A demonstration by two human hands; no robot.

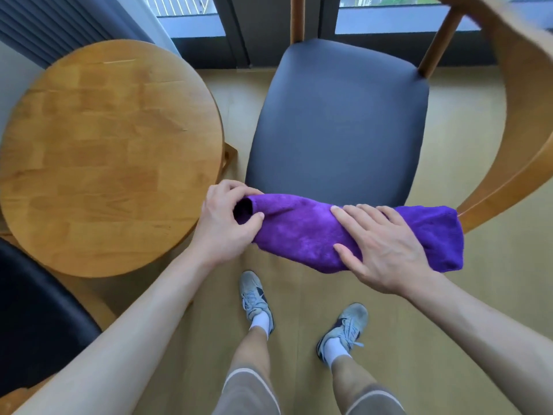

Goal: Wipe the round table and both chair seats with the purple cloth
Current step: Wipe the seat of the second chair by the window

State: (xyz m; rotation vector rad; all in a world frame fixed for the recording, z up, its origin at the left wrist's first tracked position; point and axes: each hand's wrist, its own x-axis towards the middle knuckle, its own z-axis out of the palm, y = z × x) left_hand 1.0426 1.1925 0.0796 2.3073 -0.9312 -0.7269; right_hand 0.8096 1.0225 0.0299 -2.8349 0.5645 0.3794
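A folded purple cloth point(302, 232) is stretched between my hands in front of the near edge of a dark grey chair seat point(338, 124). My left hand point(223, 220) pinches the cloth's left end between thumb and fingers. My right hand point(380, 247) lies on the cloth's middle with straight fingers on top and the thumb along the cloth's lower edge. The round wooden table point(101, 157) stands to the left of that chair. A second dark chair seat point(39, 319) shows at the lower left, partly hidden by my left forearm.
The grey chair's curved wooden backrest point(520, 115) arcs round the right side. Window frames point(269, 28) and a radiator-like panel point(59, 22) line the far wall. My two feet in grey shoes point(257, 298) stand on the beige floor just below the cloth.
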